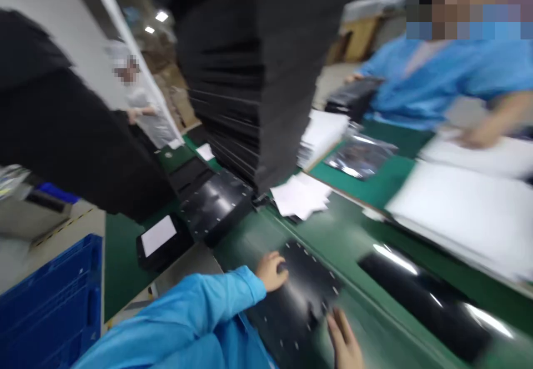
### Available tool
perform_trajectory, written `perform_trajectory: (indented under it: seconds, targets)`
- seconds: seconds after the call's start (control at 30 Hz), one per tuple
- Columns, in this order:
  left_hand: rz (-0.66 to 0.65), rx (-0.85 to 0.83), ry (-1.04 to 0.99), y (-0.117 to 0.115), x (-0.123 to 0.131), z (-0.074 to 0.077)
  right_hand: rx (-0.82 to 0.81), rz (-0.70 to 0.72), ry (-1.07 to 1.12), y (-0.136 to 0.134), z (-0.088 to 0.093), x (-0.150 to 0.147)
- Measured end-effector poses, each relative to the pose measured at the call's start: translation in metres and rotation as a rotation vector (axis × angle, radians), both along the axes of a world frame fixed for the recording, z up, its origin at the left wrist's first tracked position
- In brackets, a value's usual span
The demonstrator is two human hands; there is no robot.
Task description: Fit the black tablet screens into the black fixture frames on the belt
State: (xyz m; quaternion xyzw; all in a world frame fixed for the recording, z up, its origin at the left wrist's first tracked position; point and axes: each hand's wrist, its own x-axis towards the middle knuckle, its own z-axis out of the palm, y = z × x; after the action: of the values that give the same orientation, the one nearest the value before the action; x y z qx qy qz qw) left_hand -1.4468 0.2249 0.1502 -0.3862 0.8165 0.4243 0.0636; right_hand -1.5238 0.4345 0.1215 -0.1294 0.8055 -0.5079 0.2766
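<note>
A black, shiny flat panel (297,294) with small pale studs along its edges lies on the green belt in front of me. At its upper left edge rests my left hand (271,272), in a blue sleeve, with thumb and fingers apart. Beside the panel's lower right edge is my right hand (345,338), its fingers stretched out and somewhat blurred. Whether the right fingertips touch the panel I cannot tell. Neither hand visibly grips anything.
Further up the belt sits another studded black panel (216,202). White sheets (300,195) lie by a tall black stack (258,80). A curved black glossy sheet (420,297) is at right, below white stacks (466,208). A co-worker in blue (449,80) handles sheets; a blue crate (54,302) stands left.
</note>
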Motion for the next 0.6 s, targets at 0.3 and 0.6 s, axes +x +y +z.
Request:
perform_trajectory:
  seconds: [0.3,0.6]
  targets:
    - [-0.706,-0.284,-0.307,0.072,0.011,-0.037,0.567,-0.183,0.443,0.066,0.03,-0.15]
    - [-0.691,-0.31,-0.304,0.063,0.015,-0.052,0.824,0.122,0.4,0.042,-0.037,-0.198]
